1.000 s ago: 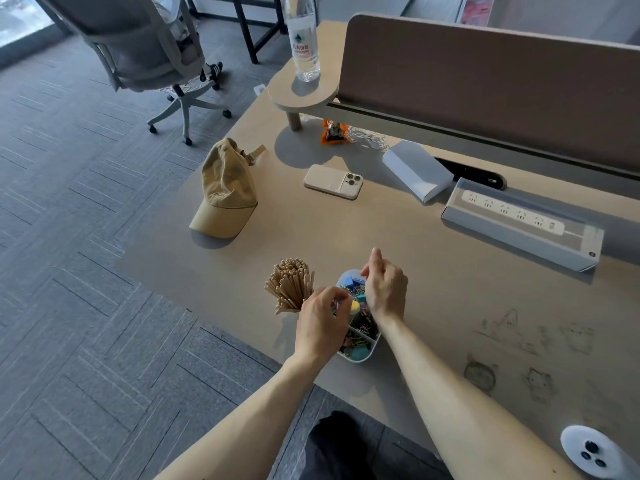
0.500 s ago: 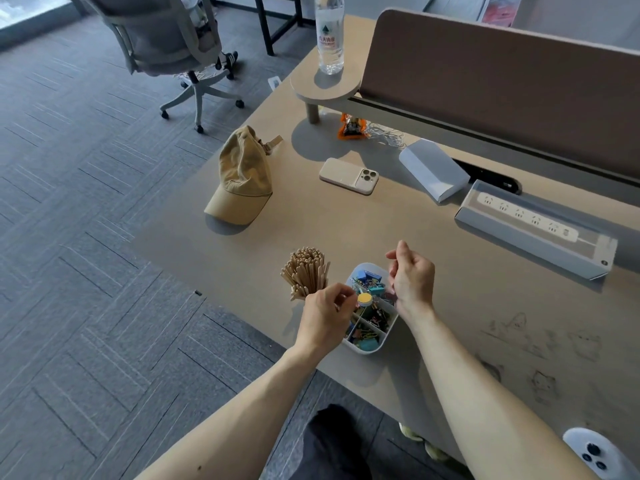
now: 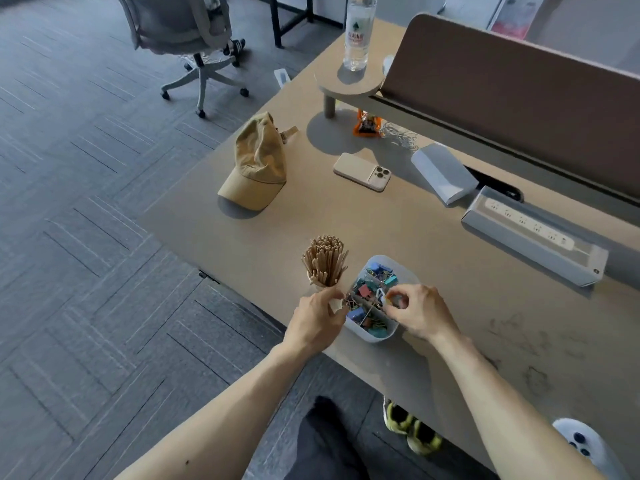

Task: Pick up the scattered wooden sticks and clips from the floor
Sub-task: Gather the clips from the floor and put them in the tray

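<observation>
A person's two bare arms reached over the front edge of a matte tan worktop (image 3: 346, 223) set above grey ribbed carpet (image 3: 86, 202). A dense bundle of thin, round-tipped wooden sticks (image 3: 325, 259) stood upright and fanned out from a small cup (image 3: 313, 282) near that edge. Just beside it sat a white plastic box (image 3: 372, 336) with rounded corners and inner dividers, heaped with metal clips (image 3: 372, 289) in blue, teal and red.

The left hand (image 3: 317, 322) rested at the foot of the stick bundle, its fingers curled around a pale piece (image 3: 335, 304); whether this was the cup's wall or something else could not be told. The right hand (image 3: 420, 311) hovered over the box, its fingers pinched narrowly on a white-looped clip (image 3: 381, 294) above the far compartments.

Farther back on the worktop lay a soft, creased khaki cap (image 3: 258, 164), a beige phone (image 3: 362, 171) face down with its three lenses showing, a smooth white wedge-shaped carton (image 3: 443, 173) and a long grey power strip (image 3: 533, 233). A clear plastic water bottle (image 3: 356, 32) stood on a rounded raised shelf (image 3: 346, 88) at the end of a brown felt-like divider panel (image 3: 512, 95). A mesh-backed office chair (image 3: 187, 29) on castors stood on the carpet beyond.
</observation>
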A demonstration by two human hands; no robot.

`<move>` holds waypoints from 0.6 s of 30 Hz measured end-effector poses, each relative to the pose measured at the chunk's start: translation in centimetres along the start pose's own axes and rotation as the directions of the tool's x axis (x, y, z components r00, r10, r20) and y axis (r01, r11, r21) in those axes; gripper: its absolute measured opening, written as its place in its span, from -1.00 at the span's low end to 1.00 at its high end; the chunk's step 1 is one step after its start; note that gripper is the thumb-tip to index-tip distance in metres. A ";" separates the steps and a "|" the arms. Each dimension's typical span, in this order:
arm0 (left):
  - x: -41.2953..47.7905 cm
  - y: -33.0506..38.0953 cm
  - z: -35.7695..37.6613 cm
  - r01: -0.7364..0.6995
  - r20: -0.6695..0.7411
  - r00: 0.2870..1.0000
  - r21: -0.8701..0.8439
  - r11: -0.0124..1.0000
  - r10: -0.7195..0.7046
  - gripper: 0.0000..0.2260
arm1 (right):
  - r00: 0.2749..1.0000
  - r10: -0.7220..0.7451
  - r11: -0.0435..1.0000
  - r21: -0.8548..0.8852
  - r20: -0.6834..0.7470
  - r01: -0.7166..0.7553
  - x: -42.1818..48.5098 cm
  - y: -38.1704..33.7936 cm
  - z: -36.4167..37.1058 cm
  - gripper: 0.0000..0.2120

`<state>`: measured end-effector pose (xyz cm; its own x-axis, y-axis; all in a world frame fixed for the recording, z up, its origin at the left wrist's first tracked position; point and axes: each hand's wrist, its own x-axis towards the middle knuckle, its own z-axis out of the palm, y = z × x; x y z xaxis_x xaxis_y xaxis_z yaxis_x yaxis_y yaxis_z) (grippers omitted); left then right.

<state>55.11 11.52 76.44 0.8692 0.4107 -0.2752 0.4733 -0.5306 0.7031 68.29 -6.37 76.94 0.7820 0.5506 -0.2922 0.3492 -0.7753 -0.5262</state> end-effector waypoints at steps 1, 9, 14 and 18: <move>-0.2 -0.3 -0.4 -0.005 -0.008 1.000 -0.007 1.000 0.005 -0.73 | 1.000 0.008 1.000 -0.023 0.001 -0.008 -0.2 0.1 -0.1 -0.88; -2.7 -3.7 -3.6 0.011 -0.052 0.999 -0.082 0.997 -0.016 -0.85 | 0.983 -0.020 1.000 -0.020 -0.182 0.016 -2.0 -3.6 0.1 -0.96; -6.3 -8.7 -7.5 0.052 -0.157 0.984 -0.171 0.984 -0.079 -0.96 | 0.960 -0.196 0.978 0.030 -0.197 0.206 -4.2 -11.7 4.2 -0.87; -11.9 -17.2 -11.7 0.205 -0.252 0.923 -0.319 0.925 -0.291 -0.92 | 0.945 -0.325 0.946 0.032 0.041 0.323 -6.0 -18.2 10.5 -0.83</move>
<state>34.95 24.40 75.28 0.6283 0.7203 -0.2939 0.5706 -0.1699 0.8035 51.83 7.61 79.91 0.6046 0.7845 -0.1377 0.5666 -0.5451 -0.6179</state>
